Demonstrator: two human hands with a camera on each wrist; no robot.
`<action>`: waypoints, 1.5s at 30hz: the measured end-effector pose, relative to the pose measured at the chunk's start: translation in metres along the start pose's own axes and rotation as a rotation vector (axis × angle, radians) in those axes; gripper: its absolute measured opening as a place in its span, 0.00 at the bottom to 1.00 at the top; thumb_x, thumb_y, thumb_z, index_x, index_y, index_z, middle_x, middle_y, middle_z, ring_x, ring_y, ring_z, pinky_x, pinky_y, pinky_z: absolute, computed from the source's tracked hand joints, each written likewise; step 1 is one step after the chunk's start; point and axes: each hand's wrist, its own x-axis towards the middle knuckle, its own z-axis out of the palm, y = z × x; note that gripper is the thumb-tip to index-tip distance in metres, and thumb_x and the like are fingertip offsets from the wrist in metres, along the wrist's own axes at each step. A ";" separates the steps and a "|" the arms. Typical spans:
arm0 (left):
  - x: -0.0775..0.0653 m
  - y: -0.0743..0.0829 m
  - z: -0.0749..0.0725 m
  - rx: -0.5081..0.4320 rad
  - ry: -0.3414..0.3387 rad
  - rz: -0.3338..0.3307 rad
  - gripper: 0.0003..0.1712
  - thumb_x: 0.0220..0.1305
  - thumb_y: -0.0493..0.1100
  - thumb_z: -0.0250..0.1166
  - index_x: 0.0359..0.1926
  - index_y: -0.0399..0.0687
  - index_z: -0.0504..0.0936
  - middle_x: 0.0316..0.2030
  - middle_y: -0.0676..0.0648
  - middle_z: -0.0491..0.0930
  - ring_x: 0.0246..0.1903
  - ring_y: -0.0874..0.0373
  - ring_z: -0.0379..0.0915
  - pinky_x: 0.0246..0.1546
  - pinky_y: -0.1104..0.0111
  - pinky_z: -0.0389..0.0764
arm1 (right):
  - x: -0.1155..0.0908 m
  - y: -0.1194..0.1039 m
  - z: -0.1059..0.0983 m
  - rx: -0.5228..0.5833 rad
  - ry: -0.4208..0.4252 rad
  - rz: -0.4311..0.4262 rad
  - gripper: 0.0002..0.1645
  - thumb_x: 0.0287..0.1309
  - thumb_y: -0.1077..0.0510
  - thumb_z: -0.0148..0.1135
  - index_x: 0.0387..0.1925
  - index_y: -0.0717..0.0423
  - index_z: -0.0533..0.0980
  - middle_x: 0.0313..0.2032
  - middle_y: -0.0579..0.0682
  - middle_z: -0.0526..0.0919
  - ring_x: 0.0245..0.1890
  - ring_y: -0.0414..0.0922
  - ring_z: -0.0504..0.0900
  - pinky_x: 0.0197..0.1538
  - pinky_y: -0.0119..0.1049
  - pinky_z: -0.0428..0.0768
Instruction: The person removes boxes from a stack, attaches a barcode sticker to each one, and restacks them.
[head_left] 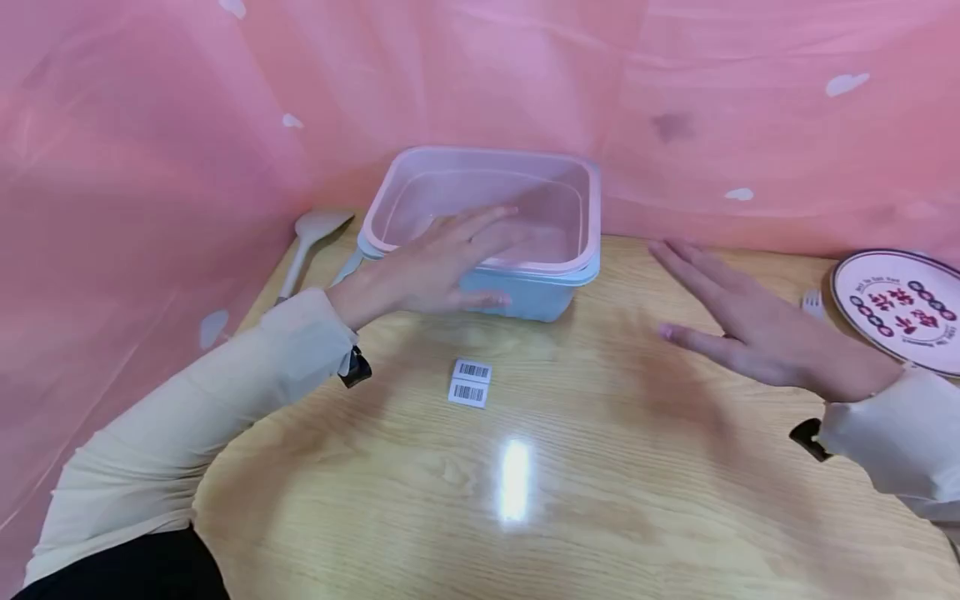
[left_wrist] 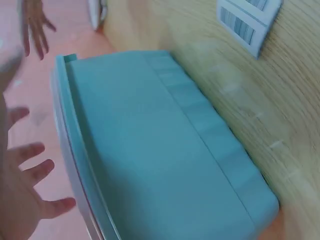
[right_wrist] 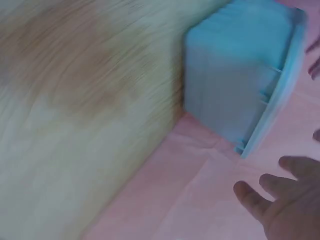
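Note:
A pink basin (head_left: 480, 162) sits nested in a blue one (head_left: 525, 298) at the back middle of the wooden table. Over its front rim hovers my left hand (head_left: 442, 262), fingers extended and nothing held. In the left wrist view the blue side fills the middle, and those spread fingers lie beyond the rim. My right hand (head_left: 757, 321) is raised to the right of the basins, apart from them, with straight fingers and nothing in its grasp. The right wrist view shows its fingers near the blue basin's end, slightly blurred.
A grey-white spoon or ladle (head_left: 303, 237) lies left of the basins. Two barcode stickers (head_left: 470, 383) lie in front of them. At the right edge rest a round patterned plate (head_left: 870, 287) and a fork (head_left: 812, 302). Pink cloth (head_left: 510, 75) hangs behind.

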 end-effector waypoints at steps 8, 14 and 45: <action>-0.018 -0.013 -0.025 -0.211 0.423 -0.237 0.35 0.55 0.40 0.71 0.65 0.45 0.70 0.65 0.44 0.66 0.64 0.52 0.62 0.63 0.61 0.68 | 0.019 -0.005 0.006 0.379 0.306 0.090 0.39 0.69 0.56 0.52 0.74 0.32 0.48 0.66 0.58 0.68 0.56 0.28 0.72 0.52 0.13 0.69; -0.043 -0.036 -0.028 -0.377 0.613 -0.445 0.40 0.47 0.43 0.77 0.64 0.52 0.72 0.60 0.46 0.70 0.58 0.53 0.65 0.57 0.61 0.67 | 0.041 -0.010 0.017 0.497 0.425 0.200 0.37 0.69 0.53 0.53 0.74 0.45 0.52 0.59 0.59 0.72 0.43 0.26 0.76 0.39 0.17 0.79; -0.071 -0.083 0.018 -0.891 0.459 -0.590 0.60 0.40 0.37 0.81 0.73 0.52 0.58 0.68 0.42 0.66 0.67 0.50 0.61 0.70 0.56 0.60 | 0.124 -0.040 0.046 0.412 0.520 0.461 0.16 0.53 0.53 0.60 0.39 0.60 0.82 0.27 0.52 0.79 0.25 0.42 0.73 0.23 0.26 0.70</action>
